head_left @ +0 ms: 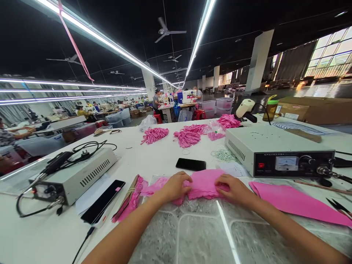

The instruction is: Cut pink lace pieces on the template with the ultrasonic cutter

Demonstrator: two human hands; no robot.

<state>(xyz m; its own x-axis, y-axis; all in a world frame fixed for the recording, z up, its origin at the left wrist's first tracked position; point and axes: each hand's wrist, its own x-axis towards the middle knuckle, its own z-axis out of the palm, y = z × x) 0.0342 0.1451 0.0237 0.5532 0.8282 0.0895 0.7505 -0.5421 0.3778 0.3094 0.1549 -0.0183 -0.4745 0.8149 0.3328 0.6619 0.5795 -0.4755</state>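
A layered stack of pink fabric (205,183) with wavy edges lies in front of me on a clear sheet over a grey stone-patterned mat (198,234). My left hand (176,187) has its fingers curled on the stack's left edge, thumb and fingers bent inward. At the opposite edge, my right hand (232,189) grips the fabric with bent fingers. More crumpled pink fabric (156,186) spreads left of my left hand. Beside it is a folded pink bundle (132,200) tied with a band. A flat pink piece (299,201) rests to the right of my right hand.
Grey control boxes stand left (90,172) and right (275,146). A dark phone (190,164) lies behind the stack, a larger black device (103,201) to the left. Pink strip bundles (155,135) sit farther back. Scissors (339,207) lie at right. Other people work in the distance.
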